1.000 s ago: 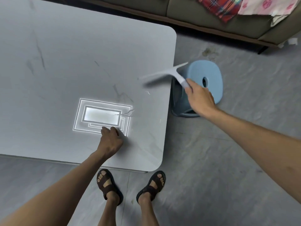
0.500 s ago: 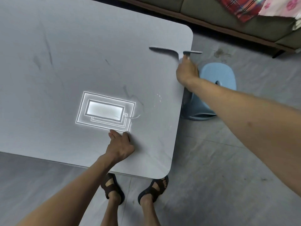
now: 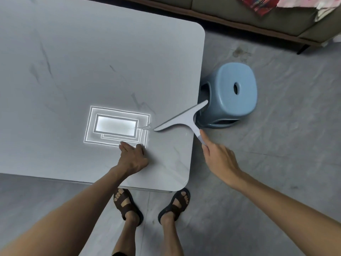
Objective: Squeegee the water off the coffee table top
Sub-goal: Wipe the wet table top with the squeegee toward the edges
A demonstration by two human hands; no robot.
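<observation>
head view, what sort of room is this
Most likely a home living room. A low grey coffee table stands beside a sofa with cloths draped on it, and a small blue plastic stool sits on the grey floor.

A blue plastic stool [image 3: 233, 93] stands on grey floor [image 3: 276, 145] near an olive sofa [image 3: 239, 13].

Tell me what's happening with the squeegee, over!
Right hand grips squeegee handle, blade across the table's right edge. Left hand flat on coffee table, holding nothing. Blue stool stands close beside that edge.
</observation>
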